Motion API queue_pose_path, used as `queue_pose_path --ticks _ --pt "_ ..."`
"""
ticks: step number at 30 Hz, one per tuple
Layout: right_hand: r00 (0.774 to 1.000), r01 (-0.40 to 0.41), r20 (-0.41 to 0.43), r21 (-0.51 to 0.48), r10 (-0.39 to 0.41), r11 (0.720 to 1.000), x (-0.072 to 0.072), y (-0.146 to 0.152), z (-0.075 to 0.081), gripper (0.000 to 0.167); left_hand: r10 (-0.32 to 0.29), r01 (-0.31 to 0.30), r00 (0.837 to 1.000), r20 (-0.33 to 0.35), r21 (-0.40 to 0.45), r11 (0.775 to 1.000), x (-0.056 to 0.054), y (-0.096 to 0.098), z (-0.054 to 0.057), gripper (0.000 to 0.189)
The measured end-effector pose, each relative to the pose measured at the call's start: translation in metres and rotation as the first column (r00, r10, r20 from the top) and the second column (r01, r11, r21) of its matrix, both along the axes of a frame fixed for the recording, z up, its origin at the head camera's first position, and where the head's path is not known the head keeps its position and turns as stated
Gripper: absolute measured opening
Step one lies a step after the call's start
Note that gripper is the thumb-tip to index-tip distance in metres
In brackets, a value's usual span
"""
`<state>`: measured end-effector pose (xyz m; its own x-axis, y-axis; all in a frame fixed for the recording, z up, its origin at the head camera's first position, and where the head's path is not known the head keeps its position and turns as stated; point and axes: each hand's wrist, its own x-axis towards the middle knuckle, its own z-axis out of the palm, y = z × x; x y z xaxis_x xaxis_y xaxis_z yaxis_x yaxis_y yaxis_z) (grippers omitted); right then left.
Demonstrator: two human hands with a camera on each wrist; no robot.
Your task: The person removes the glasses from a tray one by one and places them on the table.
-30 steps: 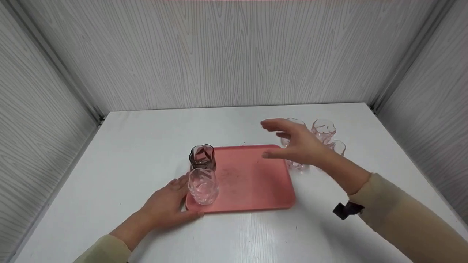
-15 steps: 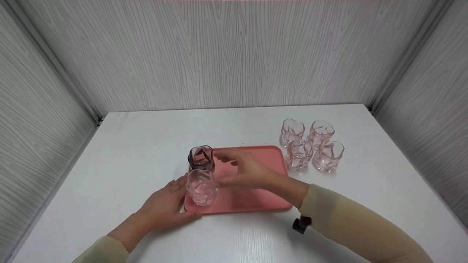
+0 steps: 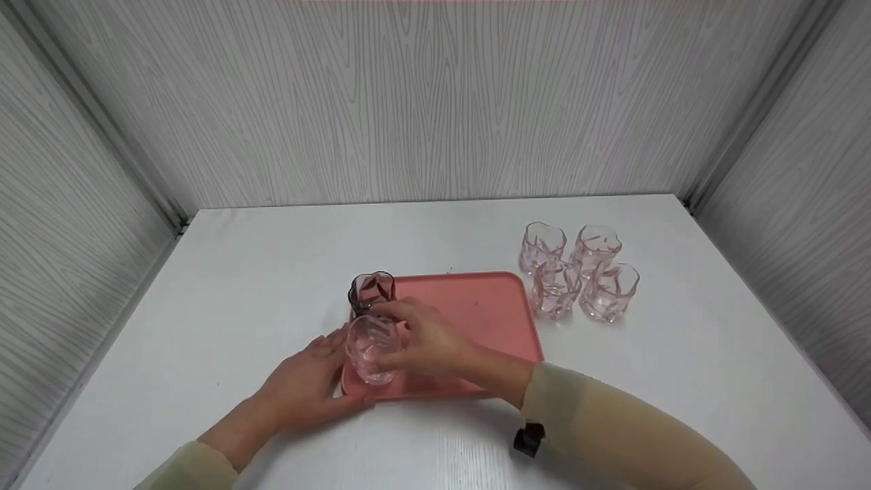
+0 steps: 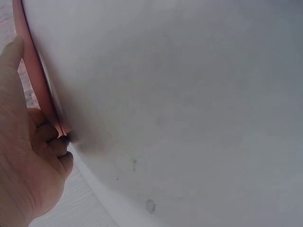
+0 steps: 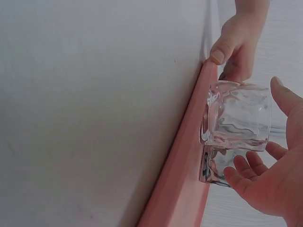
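The pink tray [image 3: 476, 313] lies on the white table, its front left corner held between the thumb and fingers of my left hand [image 3: 305, 381]. A clear glass tumbler [image 3: 371, 344] stands upright at that corner. Just behind it is a dark smoky tumbler [image 3: 371, 286]. My right hand [image 3: 432, 344] reaches over the tray, thumb and fingers spread on either side of the clear tumbler. In the right wrist view, its fingers [image 5: 241, 172] are still loosely parted near the rim of the clear tumbler [image 5: 239, 116]; firm contact is not visible.
Several pale pink tumblers [image 3: 556, 289] stand grouped on the table just right of the tray. Grey wood-grain panels [image 3: 435, 102] rise behind the table and at both sides. A small black object [image 3: 529, 439] hangs by the right cuff.
My right hand has moved left and toward me, from beside the pink tumblers across the tray to the clear tumbler. The left hand and the tumblers stay about where they were.
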<state>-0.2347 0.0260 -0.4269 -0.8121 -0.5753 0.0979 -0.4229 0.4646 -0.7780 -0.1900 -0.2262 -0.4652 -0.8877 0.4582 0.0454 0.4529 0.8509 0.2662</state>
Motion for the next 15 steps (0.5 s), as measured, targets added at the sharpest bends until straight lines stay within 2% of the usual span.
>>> queue_pose_path --ticks 3,8,15 --pt "1.0 0.025 -0.005 -0.008 -0.025 1.0 0.004 -0.005 -0.005 0.078 -0.003 0.003 1.0 -0.008 0.0 1.0 0.0 0.0 0.0 0.111" --pt "0.997 0.041 -0.063 0.004 -0.04 0.999 0.007 -0.011 -0.012 0.082 0.004 -0.004 1.0 -0.006 0.005 1.0 0.001 -0.001 -0.001 0.109" --pt "0.995 0.067 -0.073 -0.013 -0.068 0.998 0.01 -0.014 -0.013 0.077 0.004 -0.004 1.0 0.003 0.005 1.0 0.0 -0.001 -0.001 0.107"
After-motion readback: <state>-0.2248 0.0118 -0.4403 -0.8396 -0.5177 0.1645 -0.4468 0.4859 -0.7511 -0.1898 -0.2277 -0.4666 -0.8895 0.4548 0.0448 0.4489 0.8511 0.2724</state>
